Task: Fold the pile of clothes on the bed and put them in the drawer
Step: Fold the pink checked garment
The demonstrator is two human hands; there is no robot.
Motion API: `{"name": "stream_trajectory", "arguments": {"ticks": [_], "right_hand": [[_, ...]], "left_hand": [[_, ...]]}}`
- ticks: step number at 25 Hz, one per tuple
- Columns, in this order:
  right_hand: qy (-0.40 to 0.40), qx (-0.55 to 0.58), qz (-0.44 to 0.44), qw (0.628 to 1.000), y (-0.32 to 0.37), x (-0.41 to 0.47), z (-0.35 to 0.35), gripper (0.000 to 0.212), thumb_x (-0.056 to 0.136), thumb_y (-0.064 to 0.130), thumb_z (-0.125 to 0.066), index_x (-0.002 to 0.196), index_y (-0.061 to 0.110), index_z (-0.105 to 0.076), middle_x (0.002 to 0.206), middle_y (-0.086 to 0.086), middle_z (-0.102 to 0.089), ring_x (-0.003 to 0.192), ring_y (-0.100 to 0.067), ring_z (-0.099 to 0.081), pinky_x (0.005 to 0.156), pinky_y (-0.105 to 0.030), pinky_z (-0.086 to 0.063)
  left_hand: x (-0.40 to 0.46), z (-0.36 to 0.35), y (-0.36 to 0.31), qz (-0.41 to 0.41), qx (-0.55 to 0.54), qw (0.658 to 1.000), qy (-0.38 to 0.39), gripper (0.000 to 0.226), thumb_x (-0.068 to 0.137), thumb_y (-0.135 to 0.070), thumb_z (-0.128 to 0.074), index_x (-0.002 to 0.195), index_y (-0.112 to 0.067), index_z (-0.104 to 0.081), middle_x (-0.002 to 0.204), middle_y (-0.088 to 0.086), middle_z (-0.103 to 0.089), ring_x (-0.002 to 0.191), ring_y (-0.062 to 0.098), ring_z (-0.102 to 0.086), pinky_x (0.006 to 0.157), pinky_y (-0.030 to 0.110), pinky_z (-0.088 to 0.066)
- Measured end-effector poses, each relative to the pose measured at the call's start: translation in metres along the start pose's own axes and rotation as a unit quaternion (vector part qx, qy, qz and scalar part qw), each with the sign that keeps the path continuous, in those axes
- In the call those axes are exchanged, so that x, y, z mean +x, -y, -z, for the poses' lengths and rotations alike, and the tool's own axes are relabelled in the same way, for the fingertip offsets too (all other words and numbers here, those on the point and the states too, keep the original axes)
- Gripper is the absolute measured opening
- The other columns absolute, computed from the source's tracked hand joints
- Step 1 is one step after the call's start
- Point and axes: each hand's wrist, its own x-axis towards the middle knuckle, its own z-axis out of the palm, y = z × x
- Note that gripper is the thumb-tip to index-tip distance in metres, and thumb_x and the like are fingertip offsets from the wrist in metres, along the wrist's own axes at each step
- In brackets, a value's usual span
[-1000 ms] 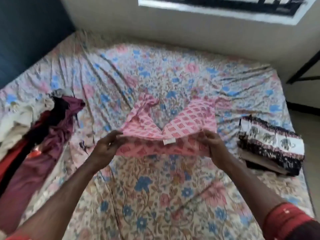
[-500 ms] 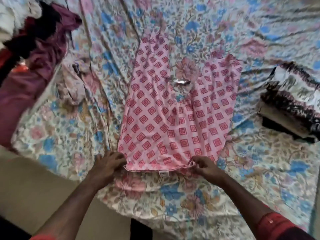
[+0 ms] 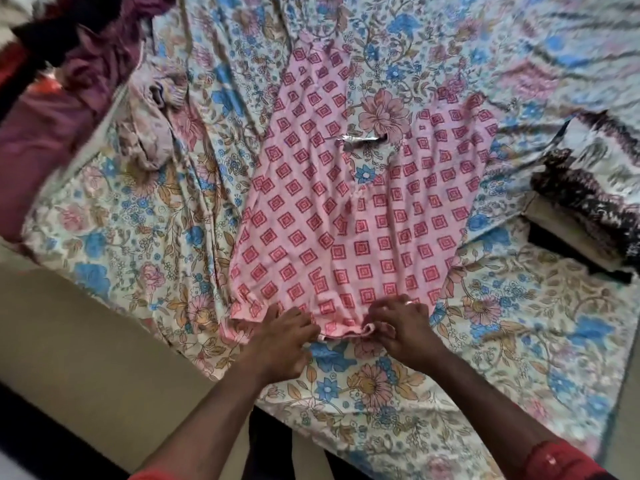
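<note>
A pink garment (image 3: 346, 216) with red square prints lies spread flat on the floral bedsheet (image 3: 519, 341), its two legs pointing away from me. Its waistband runs along the near edge of the bed. My left hand (image 3: 284, 337) grips the waistband left of its middle. My right hand (image 3: 398, 327) pinches a small bunched fold of the waistband just to the right, a ring on one finger. The unfolded pile of clothes (image 3: 69, 81), maroon, black and red, lies at the top left.
A folded stack (image 3: 588, 195) topped by a black-and-white printed cloth sits at the right side of the bed. A small crumpled pale cloth (image 3: 152, 126) lies between the pile and the pink garment. Beige floor (image 3: 86, 358) shows at the lower left.
The pink garment went from held up in the air to laid flat on the bed. Since then both hands have slid inward along the waistband toward its middle.
</note>
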Motion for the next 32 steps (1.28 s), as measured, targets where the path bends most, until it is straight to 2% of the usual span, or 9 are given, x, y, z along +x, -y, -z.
{"name": "stream_trajectory", "arguments": {"ticks": [3, 6, 9, 11, 14, 20, 24, 29, 32], "right_hand": [[-0.123, -0.073, -0.056, 0.988, 0.017, 0.002, -0.001, 0.017, 0.095, 0.037, -0.068, 0.11, 0.032, -0.073, 0.115, 0.006, -0.055, 0.099, -0.012, -0.053, 0.086, -0.035, -0.043], [-0.175, -0.028, -0.125, 0.976, 0.05, 0.01, -0.005, 0.016, 0.101, 0.033, -0.06, 0.111, 0.026, -0.07, 0.113, 0.003, -0.053, 0.073, -0.01, -0.058, 0.053, -0.027, -0.056], [-0.181, 0.062, -0.035, 0.981, 0.082, 0.028, -0.008, 0.019, 0.101, 0.025, -0.057, 0.113, 0.019, -0.07, 0.129, 0.002, -0.056, 0.078, -0.009, -0.063, 0.058, -0.023, -0.059], [-0.159, 0.098, 0.052, 0.981, 0.096, 0.046, -0.007, 0.025, 0.099, 0.025, -0.054, 0.115, 0.014, -0.069, 0.132, 0.0, -0.058, 0.089, -0.01, -0.065, 0.068, -0.025, -0.062], [-0.093, 0.069, 0.121, 0.986, 0.115, 0.084, -0.009, 0.022, 0.099, 0.02, -0.06, 0.115, 0.012, -0.072, 0.127, -0.004, -0.064, 0.102, -0.013, -0.062, 0.081, -0.014, -0.05], [-0.026, -0.056, 0.214, 0.975, 0.164, 0.149, -0.046, 0.021, 0.102, 0.027, -0.059, 0.116, 0.019, -0.072, 0.125, -0.005, -0.065, 0.104, -0.022, -0.064, 0.087, -0.043, -0.055], [0.009, -0.12, 0.211, 0.97, 0.181, 0.158, -0.073, 0.023, 0.101, 0.039, -0.057, 0.116, 0.028, -0.071, 0.127, 0.001, -0.062, 0.106, -0.017, -0.062, 0.094, -0.045, -0.044], [0.039, -0.144, 0.19, 0.97, 0.188, 0.159, -0.074, 0.022, 0.098, 0.04, -0.064, 0.115, 0.027, -0.071, 0.133, 0.002, -0.058, 0.106, -0.016, -0.062, 0.099, -0.046, -0.043], [0.038, -0.129, 0.155, 0.979, 0.195, 0.159, -0.075, 0.027, 0.094, 0.035, -0.071, 0.118, 0.023, -0.068, 0.135, 0.001, -0.057, 0.103, -0.017, -0.064, 0.103, -0.049, -0.045]], "left_hand": [[-0.005, -0.01, -0.015, 0.075, -0.045, 0.996, 0.008, 0.043, 0.093, -0.042, -0.061, 0.135, -0.034, -0.056, 0.139, -0.01, -0.054, 0.13, 0.013, -0.045, 0.114, 0.058, -0.031], [-0.009, -0.012, -0.022, 0.122, -0.076, 0.99, 0.005, 0.05, 0.097, -0.044, -0.054, 0.146, -0.036, -0.047, 0.158, -0.008, -0.032, 0.146, 0.015, -0.025, 0.121, 0.057, -0.018], [-0.013, -0.017, -0.015, 0.141, -0.188, 0.971, -0.043, 0.042, 0.096, -0.043, -0.057, 0.138, -0.037, -0.054, 0.152, -0.014, -0.035, 0.141, 0.011, -0.03, 0.117, 0.047, -0.026], [-0.018, -0.018, -0.002, 0.232, -0.288, 0.913, -0.171, 0.032, 0.095, -0.03, -0.061, 0.126, -0.036, -0.06, 0.137, -0.013, -0.044, 0.125, 0.014, -0.048, 0.104, 0.041, -0.047], [-0.025, -0.002, 0.023, 0.401, -0.405, 0.76, -0.313, 0.02, 0.096, -0.011, -0.063, 0.114, -0.018, -0.065, 0.122, 0.0, -0.057, 0.095, 0.012, -0.064, 0.068, 0.02, -0.06], [-0.033, 0.007, 0.053, 0.424, -0.534, 0.672, -0.29, 0.013, 0.1, -0.011, -0.06, 0.103, -0.017, -0.071, 0.094, -0.004, -0.07, 0.077, 0.002, -0.064, 0.055, 0.01, -0.049], [-0.036, 0.005, 0.063, 0.421, -0.532, 0.683, -0.271, 0.025, 0.104, -0.028, -0.056, 0.089, -0.016, -0.072, 0.082, 0.005, -0.071, 0.075, 0.018, -0.068, 0.062, 0.032, -0.057], [-0.043, 0.011, 0.075, 0.409, -0.512, 0.728, -0.202, 0.014, 0.09, -0.026, -0.077, 0.08, -0.024, -0.067, 0.077, -0.004, -0.072, 0.071, 0.013, -0.072, 0.057, 0.026, -0.055], [-0.039, 0.013, 0.082, 0.428, -0.483, 0.75, -0.145, 0.015, 0.088, -0.019, -0.078, 0.079, -0.018, -0.066, 0.076, -0.002, -0.071, 0.067, 0.015, -0.071, 0.06, 0.036, -0.06]]}}
